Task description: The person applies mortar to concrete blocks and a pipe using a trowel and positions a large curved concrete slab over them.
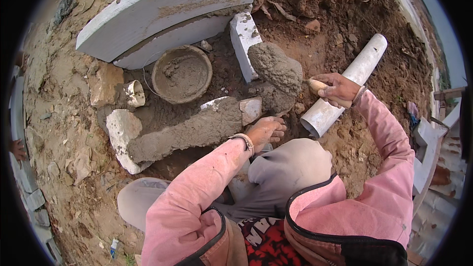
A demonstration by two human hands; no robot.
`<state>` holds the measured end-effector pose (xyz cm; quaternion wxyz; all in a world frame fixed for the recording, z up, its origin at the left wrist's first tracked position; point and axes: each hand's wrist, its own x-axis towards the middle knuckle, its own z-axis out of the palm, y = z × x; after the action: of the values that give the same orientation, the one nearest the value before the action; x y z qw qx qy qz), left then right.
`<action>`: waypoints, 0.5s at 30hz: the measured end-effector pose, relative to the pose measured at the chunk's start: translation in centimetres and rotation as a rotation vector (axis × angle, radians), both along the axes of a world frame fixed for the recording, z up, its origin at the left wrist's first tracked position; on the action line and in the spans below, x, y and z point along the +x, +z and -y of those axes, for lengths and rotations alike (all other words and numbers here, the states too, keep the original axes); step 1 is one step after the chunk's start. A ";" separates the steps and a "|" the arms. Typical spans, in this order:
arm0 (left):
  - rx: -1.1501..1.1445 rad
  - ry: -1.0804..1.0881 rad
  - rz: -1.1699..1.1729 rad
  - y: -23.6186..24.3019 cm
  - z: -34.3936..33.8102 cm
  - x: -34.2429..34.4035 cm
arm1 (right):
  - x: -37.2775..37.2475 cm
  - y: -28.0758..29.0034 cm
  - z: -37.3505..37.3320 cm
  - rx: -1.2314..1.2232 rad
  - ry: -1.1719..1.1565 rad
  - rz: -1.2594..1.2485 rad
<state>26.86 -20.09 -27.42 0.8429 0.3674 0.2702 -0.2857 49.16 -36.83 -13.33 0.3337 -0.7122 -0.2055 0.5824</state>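
Outdoor building site; dug earth (374, 15); wet mortar (276, 66).

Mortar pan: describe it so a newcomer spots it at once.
Start at the big curved white slab lying across the top. Just below its lower edge sits the mortar pan, a round shallow bowl holding wet grey mix. Everything around it is blocky or flat.

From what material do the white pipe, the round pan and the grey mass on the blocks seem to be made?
White pipe: probably plastic, with a smooth, matte, thin wall and an open round end.
Round pan: unclear, perhaps metal or rubber; a grey crust hides its surface.
Grey mass: looks like wet cement mortar, rough, grainy and lumpy.
Blocks: seemingly pale stone or concrete, with chipped edges.
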 end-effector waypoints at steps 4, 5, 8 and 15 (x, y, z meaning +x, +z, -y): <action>-0.368 0.398 -0.104 -4.6 4.8 1.6 | 0.4 -0.4 1.9 -0.012 0.062 0.179; -0.402 0.496 -0.127 -5.9 5.9 1.8 | 0.6 -0.9 2.4 -0.014 0.129 0.245; -0.455 0.716 -0.136 -9.9 7.1 1.9 | 1.0 -4.1 3.1 0.185 0.485 0.711; -0.536 0.860 -0.099 -9.0 7.0 2.5 | -3.7 -8.3 6.2 0.036 0.635 1.263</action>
<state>29.39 -27.11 -36.41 0.9351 -0.0204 0.3537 0.0109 45.48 -43.02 -21.67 -0.0235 -0.8139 -0.5673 0.1233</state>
